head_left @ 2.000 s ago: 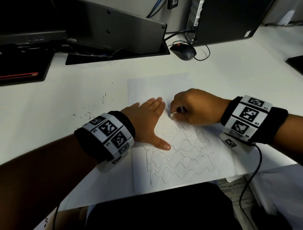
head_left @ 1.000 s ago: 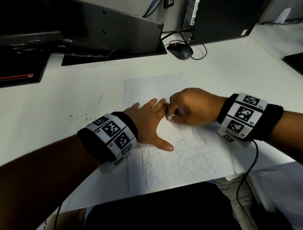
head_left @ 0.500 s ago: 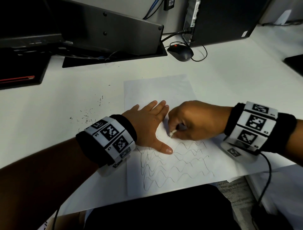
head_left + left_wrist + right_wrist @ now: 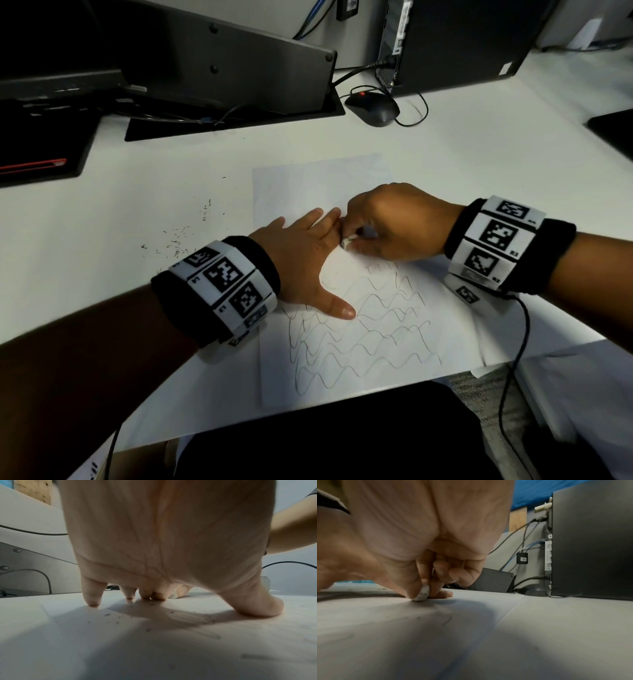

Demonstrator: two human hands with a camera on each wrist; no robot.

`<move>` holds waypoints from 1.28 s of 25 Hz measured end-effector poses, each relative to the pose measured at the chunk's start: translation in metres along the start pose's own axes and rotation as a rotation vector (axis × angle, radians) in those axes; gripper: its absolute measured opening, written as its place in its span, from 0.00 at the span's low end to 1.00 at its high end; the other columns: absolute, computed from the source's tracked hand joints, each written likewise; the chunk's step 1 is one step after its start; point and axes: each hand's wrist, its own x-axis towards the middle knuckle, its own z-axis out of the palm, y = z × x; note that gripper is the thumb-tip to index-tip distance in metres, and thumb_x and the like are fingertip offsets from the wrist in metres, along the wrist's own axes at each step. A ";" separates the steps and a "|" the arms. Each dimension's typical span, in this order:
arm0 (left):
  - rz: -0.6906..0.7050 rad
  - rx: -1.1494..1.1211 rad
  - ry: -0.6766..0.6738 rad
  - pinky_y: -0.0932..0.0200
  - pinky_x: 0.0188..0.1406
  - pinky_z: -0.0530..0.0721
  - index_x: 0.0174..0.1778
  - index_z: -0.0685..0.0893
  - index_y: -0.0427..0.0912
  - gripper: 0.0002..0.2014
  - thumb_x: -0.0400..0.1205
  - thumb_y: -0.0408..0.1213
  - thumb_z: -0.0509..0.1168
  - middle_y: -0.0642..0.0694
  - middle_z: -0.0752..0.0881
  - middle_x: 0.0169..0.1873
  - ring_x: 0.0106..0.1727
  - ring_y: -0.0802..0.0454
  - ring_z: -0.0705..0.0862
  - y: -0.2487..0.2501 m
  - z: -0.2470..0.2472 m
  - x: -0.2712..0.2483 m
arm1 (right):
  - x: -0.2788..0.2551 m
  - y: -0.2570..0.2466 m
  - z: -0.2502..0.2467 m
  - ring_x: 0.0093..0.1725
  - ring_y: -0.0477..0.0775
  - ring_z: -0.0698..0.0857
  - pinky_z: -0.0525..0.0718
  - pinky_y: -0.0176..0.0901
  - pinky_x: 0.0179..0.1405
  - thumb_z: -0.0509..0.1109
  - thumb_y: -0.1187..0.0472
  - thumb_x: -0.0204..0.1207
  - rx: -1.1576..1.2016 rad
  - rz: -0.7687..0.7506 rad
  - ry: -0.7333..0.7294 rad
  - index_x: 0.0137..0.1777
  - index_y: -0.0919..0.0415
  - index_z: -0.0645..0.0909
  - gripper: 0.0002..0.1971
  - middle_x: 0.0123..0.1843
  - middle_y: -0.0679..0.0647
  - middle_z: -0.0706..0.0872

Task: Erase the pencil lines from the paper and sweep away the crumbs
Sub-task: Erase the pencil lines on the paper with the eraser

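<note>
A white sheet of paper point(image 4: 308, 192) lies on the white desk, its near half covered with wavy pencil lines point(image 4: 363, 339). My left hand point(image 4: 305, 260) lies flat on the sheet with fingers straight and thumb spread, pressing it down. My right hand point(image 4: 390, 222) pinches a small white eraser point(image 4: 347, 242) between thumb and fingers, its tip on the paper just beside my left fingertips. In the right wrist view the eraser point(image 4: 422, 594) touches the sheet. Dark crumbs point(image 4: 118, 619) lie under my left palm point(image 4: 163, 540).
More dark crumbs point(image 4: 181, 236) are scattered on the desk point(image 4: 102, 222) left of the paper. A black mouse point(image 4: 373, 108) with its cable, a monitor base point(image 4: 233, 113) and a computer tower point(image 4: 455, 41) stand at the back. The desk edge runs just below the sheet.
My right hand has rubbed the eraser back and forth, down toward the lines and now back up against my left fingertips. My left hand has stayed pressed on the paper.
</note>
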 end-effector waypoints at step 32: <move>-0.019 0.004 -0.044 0.35 0.84 0.44 0.87 0.42 0.60 0.59 0.65 0.81 0.60 0.51 0.29 0.85 0.86 0.50 0.32 0.020 -0.011 0.005 | -0.010 0.000 0.001 0.40 0.46 0.84 0.82 0.42 0.43 0.70 0.57 0.75 0.092 -0.092 -0.108 0.45 0.52 0.89 0.05 0.42 0.46 0.88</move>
